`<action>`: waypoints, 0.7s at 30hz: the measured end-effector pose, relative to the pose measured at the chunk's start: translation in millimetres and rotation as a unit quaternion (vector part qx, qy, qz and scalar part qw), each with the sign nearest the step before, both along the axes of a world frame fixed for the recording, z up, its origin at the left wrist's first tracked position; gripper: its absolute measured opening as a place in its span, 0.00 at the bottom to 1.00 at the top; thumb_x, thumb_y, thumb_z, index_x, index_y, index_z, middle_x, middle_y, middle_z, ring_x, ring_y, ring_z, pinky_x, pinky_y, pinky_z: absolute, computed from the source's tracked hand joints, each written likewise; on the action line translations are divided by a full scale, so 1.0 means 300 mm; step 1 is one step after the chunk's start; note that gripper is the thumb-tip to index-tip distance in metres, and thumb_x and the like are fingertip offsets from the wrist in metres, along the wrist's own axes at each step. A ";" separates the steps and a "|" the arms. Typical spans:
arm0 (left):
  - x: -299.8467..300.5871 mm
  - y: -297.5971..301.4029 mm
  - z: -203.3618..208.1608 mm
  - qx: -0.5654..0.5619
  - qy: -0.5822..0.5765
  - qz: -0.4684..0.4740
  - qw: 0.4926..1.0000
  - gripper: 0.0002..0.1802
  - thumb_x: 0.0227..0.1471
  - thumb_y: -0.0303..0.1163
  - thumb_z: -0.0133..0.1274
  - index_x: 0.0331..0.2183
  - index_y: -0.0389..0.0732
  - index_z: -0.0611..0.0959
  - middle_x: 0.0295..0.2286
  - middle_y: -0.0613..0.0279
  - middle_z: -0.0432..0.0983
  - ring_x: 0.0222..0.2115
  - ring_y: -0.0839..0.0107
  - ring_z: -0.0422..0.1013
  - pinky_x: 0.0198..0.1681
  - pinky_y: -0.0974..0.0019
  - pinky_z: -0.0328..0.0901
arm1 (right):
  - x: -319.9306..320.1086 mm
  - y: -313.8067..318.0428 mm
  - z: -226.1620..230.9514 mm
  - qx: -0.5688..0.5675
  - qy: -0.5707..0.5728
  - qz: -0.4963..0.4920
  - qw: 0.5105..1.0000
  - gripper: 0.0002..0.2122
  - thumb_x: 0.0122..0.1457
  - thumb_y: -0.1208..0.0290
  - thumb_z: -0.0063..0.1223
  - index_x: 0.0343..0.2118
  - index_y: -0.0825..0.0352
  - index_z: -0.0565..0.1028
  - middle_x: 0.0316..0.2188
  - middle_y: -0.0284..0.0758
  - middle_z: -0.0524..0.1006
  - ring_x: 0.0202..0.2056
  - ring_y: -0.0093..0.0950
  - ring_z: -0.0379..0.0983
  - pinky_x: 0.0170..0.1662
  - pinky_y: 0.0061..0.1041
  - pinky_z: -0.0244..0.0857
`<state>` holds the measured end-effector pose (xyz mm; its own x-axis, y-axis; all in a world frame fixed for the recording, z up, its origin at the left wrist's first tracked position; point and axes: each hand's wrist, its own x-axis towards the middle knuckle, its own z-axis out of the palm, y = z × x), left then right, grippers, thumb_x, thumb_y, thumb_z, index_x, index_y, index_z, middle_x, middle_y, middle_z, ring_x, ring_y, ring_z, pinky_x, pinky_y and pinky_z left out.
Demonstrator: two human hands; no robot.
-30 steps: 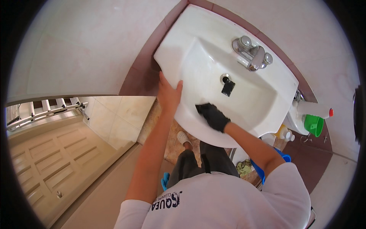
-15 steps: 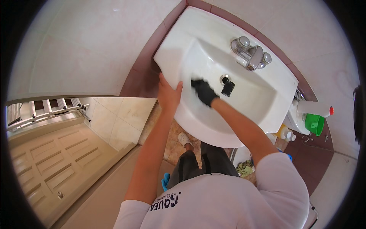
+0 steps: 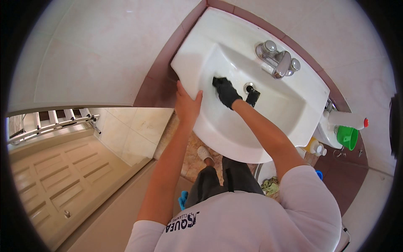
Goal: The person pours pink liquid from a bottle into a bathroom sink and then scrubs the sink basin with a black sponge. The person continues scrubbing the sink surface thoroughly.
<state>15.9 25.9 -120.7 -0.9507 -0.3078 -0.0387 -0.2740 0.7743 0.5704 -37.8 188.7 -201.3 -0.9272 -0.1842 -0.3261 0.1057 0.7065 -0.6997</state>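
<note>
A white wall sink [image 3: 294, 117] fills the middle of the view, with a chrome two-knob tap [image 3: 277, 61] at its back. My left hand [image 3: 188, 103], bare, grips the sink's left front rim, its thumb on top and its fingers along the outer side. In a black glove, my right hand [image 3: 226, 92] presses against the left wall of the basin with its fingers closed. Something dark shows at the fingertips, too hidden to name. Beside the glove, a black, flat, rectangular piece [image 3: 252, 97] lies at the drain hole [image 3: 249, 87].
To the right stand a white bottle with a red cap [image 3: 348, 120], a green container [image 3: 347, 137] and a yellowish bottle [image 3: 314, 146]. A greenish cloth [image 3: 270, 185] lies low by my legs. At left are a panelled door [image 3: 63, 168] and a ladder [image 3: 54, 124].
My right hand has moved up slightly along the basin's left wall, toward the back. My left hand stays on the rim, and the black piece stays at the drain.
</note>
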 end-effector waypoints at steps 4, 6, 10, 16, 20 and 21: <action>0.008 -0.028 -0.020 -0.012 0.008 0.018 1.000 0.48 0.45 0.46 0.58 0.58 0.33 0.54 0.46 0.42 0.67 0.43 0.49 0.69 0.43 0.56 0.67 | 0.353 0.031 0.046 -0.093 0.064 0.164 0.980 0.17 0.61 0.72 0.36 0.52 0.68 0.68 0.47 0.49 0.69 0.50 0.45 0.63 0.56 0.35 0.56; 0.013 -0.019 -0.013 -0.004 0.003 0.013 1.000 0.48 0.45 0.46 0.58 0.58 0.32 0.54 0.46 0.42 0.67 0.43 0.49 0.69 0.43 0.56 0.67 | 0.336 0.032 0.039 -0.088 0.032 0.164 0.982 0.17 0.61 0.72 0.36 0.52 0.67 0.68 0.47 0.49 0.69 0.51 0.46 0.62 0.56 0.35 0.56; -0.029 0.052 0.030 0.014 -0.002 -0.016 1.000 0.48 0.45 0.46 0.58 0.58 0.32 0.54 0.46 0.41 0.67 0.44 0.49 0.68 0.43 0.56 0.66 | -0.014 0.075 -0.133 0.009 0.188 0.026 0.982 0.15 0.57 0.75 0.37 0.45 0.72 0.71 0.44 0.50 0.72 0.48 0.45 0.66 0.53 0.36 0.59; 0.005 -0.038 -0.032 -0.020 0.025 0.013 0.999 0.47 0.45 0.47 0.57 0.58 0.33 0.54 0.45 0.42 0.67 0.43 0.48 0.69 0.43 0.56 0.66 | 0.319 0.025 -0.023 -0.069 0.134 0.132 0.980 0.16 0.58 0.75 0.38 0.49 0.70 0.70 0.43 0.50 0.73 0.44 0.46 0.69 0.49 0.36 0.63; 0.025 -0.014 0.011 0.020 -0.034 0.024 0.999 0.47 0.45 0.47 0.57 0.57 0.32 0.55 0.49 0.41 0.65 0.47 0.49 0.66 0.48 0.56 0.63 | 0.293 0.028 0.062 -0.060 0.068 0.186 0.978 0.17 0.60 0.74 0.35 0.52 0.66 0.68 0.45 0.50 0.70 0.47 0.48 0.66 0.53 0.38 0.59; 0.000 -0.001 0.037 0.037 -0.039 0.025 0.998 0.47 0.45 0.48 0.57 0.57 0.31 0.56 0.51 0.41 0.64 0.49 0.50 0.65 0.50 0.57 0.62 | 0.198 0.000 0.017 -0.027 0.167 0.168 0.971 0.16 0.61 0.73 0.35 0.49 0.67 0.70 0.44 0.50 0.71 0.47 0.47 0.67 0.52 0.38 0.60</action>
